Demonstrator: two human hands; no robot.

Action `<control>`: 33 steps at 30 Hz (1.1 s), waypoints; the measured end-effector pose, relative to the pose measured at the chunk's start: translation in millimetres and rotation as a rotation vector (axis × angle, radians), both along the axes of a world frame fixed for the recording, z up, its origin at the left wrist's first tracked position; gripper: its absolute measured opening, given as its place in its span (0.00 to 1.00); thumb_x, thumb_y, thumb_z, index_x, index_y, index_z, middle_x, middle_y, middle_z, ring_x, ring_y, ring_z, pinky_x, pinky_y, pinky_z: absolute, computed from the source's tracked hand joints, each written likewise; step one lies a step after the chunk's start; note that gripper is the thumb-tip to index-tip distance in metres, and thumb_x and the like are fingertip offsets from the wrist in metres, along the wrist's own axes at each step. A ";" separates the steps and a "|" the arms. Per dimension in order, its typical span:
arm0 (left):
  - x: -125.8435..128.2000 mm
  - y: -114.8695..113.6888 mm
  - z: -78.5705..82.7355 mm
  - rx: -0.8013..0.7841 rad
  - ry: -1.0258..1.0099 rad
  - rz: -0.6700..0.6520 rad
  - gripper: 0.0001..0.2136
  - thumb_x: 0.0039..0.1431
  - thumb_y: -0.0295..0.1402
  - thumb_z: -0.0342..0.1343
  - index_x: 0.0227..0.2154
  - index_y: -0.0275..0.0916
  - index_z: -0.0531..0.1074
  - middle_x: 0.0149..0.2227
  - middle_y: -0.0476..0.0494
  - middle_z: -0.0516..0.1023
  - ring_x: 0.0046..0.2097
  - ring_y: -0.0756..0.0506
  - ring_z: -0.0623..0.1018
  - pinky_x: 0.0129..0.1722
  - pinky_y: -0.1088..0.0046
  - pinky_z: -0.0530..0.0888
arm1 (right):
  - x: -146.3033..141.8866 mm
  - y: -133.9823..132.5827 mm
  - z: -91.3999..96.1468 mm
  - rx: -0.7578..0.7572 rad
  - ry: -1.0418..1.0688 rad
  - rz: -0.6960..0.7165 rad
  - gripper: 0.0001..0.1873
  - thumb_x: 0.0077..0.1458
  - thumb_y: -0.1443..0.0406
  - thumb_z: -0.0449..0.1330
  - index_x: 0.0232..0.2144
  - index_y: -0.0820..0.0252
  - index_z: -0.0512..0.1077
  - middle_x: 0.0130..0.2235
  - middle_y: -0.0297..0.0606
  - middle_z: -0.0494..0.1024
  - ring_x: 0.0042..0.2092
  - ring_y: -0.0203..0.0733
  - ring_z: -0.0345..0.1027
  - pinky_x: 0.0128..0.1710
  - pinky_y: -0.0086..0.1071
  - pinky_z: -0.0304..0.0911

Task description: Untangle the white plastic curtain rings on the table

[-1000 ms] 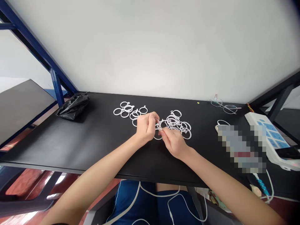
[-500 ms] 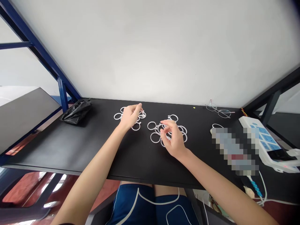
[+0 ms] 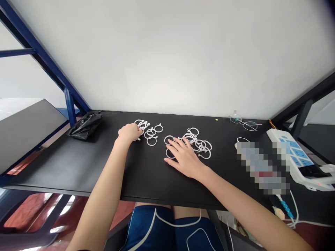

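My left hand (image 3: 128, 133) lies curled at the left edge of a loose group of white plastic curtain rings (image 3: 151, 141), its fingertips over the rings; whether it grips one is hidden. My right hand (image 3: 183, 157) rests flat on the black tabletop with spread fingers. Its fingertips touch or overlap the near edge of a second, more tangled pile of similar rings (image 3: 205, 145), and it hides part of that pile. Small clips show on several rings.
A crumpled black plastic bag (image 3: 86, 126) lies left of the rings on the black tabletop (image 3: 146, 174). Wire-framed glasses (image 3: 242, 122) lie at the back right. A pixelated object (image 3: 261, 167) and a white-and-blue power strip (image 3: 285, 150) occupy the right side.
My left hand has moved left to the group's left edge. My right hand has flattened, its fingers spreading, and shifted toward the near side of the right pile, whose rings have shifted slightly.
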State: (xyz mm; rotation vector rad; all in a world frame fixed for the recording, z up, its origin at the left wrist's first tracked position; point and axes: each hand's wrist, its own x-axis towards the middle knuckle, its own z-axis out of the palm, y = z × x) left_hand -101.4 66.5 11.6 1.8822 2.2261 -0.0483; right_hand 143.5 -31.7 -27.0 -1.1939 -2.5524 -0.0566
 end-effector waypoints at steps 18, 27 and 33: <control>3.6 -3.7 -1.8 0.270 -0.072 0.006 0.12 0.57 0.38 0.49 0.29 0.38 0.75 0.37 0.35 0.78 0.39 0.37 0.77 0.35 0.68 0.69 | 0.7 1.1 2.1 0.009 0.021 0.065 0.19 0.64 0.56 0.51 0.47 0.63 0.73 0.51 0.47 0.74 0.62 0.57 0.58 0.64 0.59 0.48; 50.6 -20.2 -9.8 0.754 -0.383 -0.513 0.14 0.66 0.38 0.44 0.28 0.37 0.69 0.31 0.45 0.72 0.28 0.50 0.69 0.28 0.76 0.62 | 1.2 2.9 1.9 0.017 0.029 0.058 0.16 0.63 0.58 0.53 0.44 0.62 0.74 0.49 0.47 0.75 0.60 0.56 0.59 0.63 0.60 0.47; 74.2 -32.3 -17.5 0.591 -0.757 -0.611 0.14 0.67 0.40 0.42 0.44 0.38 0.68 0.39 0.43 0.75 0.34 0.49 0.74 0.31 0.76 0.68 | 2.6 0.8 6.4 0.102 0.137 0.000 0.21 0.65 0.58 0.50 0.52 0.63 0.70 0.55 0.47 0.72 0.63 0.58 0.54 0.64 0.60 0.41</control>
